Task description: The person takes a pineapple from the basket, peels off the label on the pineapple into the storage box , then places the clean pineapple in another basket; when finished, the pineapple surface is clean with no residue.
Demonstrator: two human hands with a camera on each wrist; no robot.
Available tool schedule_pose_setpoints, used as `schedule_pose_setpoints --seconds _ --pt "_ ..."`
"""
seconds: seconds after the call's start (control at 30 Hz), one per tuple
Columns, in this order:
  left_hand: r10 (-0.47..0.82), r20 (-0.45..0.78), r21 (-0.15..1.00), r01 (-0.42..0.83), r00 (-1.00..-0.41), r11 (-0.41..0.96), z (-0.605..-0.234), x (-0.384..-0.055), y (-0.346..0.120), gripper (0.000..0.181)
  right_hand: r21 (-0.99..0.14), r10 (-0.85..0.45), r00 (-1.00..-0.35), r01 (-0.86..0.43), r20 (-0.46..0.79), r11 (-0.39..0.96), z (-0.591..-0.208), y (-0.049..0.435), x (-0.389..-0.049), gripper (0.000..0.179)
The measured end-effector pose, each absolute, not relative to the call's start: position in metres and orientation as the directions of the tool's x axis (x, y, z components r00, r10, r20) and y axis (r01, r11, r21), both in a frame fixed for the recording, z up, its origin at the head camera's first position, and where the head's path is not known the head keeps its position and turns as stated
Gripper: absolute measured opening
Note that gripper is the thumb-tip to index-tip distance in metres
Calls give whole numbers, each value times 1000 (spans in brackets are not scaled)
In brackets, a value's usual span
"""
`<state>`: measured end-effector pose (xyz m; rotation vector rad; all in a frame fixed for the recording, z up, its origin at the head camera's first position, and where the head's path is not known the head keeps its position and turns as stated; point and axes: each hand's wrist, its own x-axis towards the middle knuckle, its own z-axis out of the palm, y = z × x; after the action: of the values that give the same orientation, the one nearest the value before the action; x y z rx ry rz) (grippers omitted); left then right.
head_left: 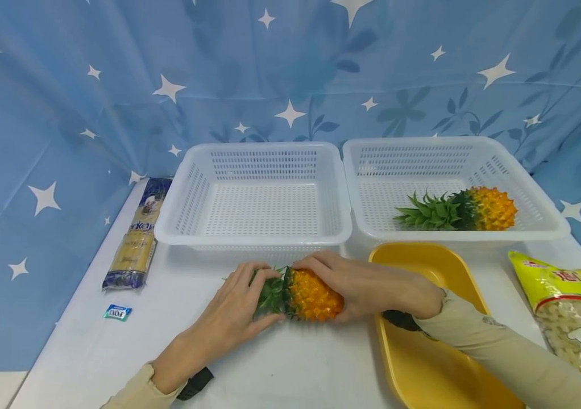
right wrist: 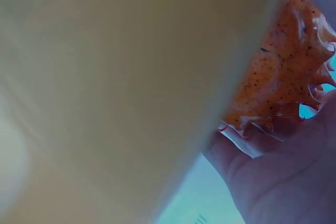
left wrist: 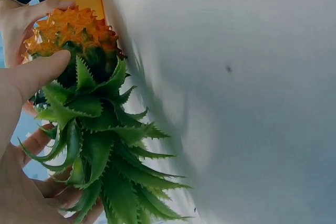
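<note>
A toy-like pineapple (head_left: 316,295) with a spiky orange body and green crown lies sideways between both hands, in front of the white baskets. My left hand (head_left: 236,304) holds it at the crown; in the left wrist view the thumb presses near the base of the leaves (left wrist: 110,145) and the fingers curl behind them. From the other end, my right hand (head_left: 339,278) grips the orange body, its fingers over the top and far side. The right wrist view shows the spiky orange skin (right wrist: 283,72) against the palm, with a blurred yellowish surface covering much of the picture.
Two white baskets stand at the back: the left basket (head_left: 265,241) and the right basket (head_left: 454,234), which holds another pineapple (head_left: 490,209). Under the right forearm is a yellow bin (head_left: 423,363). Pasta packets lie left (head_left: 137,238) and right (head_left: 572,318), plus a small sachet (head_left: 117,312).
</note>
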<state>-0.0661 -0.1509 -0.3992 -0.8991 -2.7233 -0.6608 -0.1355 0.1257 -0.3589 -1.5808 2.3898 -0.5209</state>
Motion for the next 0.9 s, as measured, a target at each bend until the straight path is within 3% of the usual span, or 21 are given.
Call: schedule_pose_setpoints --seconds 0.27,0.57,0.9 --pt "530 283 362 601 -799 713 -393 -65 -154 65 -396 -916 -401 -845 24 360 -358 125 -132 98" --pt "560 378 326 672 -737 665 -386 -59 -154 72 -404 -926 -366 -864 97 299 -341 137 -129 91" --pt "537 440 375 690 -720 619 -369 -48 -151 79 -440 -916 -399 -818 -29 370 -285 170 -119 101"
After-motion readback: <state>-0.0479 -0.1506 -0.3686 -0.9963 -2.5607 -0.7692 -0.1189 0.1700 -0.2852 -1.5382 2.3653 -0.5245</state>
